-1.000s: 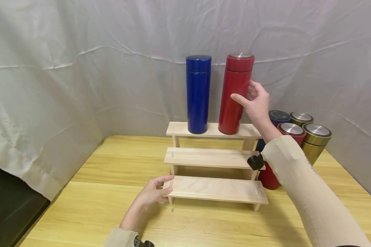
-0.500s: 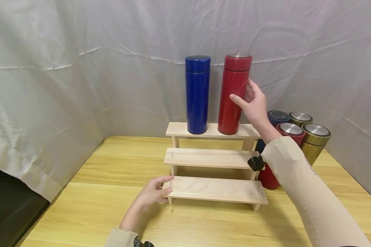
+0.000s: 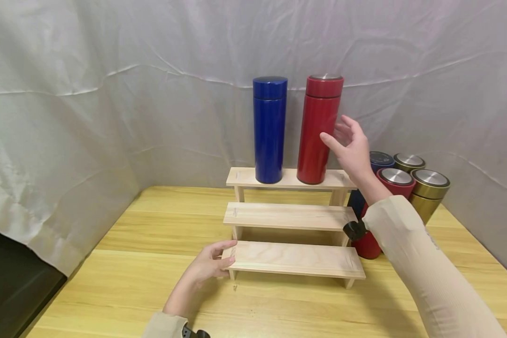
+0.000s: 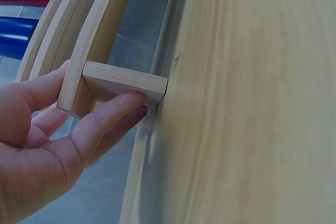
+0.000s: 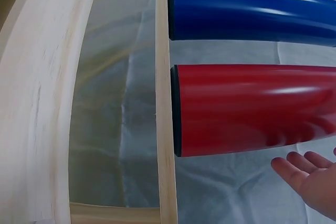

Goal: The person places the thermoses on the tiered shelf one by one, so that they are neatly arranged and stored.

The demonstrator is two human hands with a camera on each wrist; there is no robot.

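The right hand (image 3: 352,149), loosely spread, hovers beside the red flask (image 3: 318,124) (left hand (image 3: 208,264) pinches the rack (image 3: 295,258)).

Backdrop: pale grey cloth (image 3: 186,42) with a soft sheen, hung from 9 o'clock through 12 to 3 o'clock; one long crease crosses it. Work surface: light yellow wooden table (image 3: 135,272), grain and board seams visible, spanning 4 to 8 o'clock. Dark panel (image 3: 12,286): at 8 o'clock, next to the table edge. Lighting: diffuse, pinkish on the cloth toward 1 o'clock.
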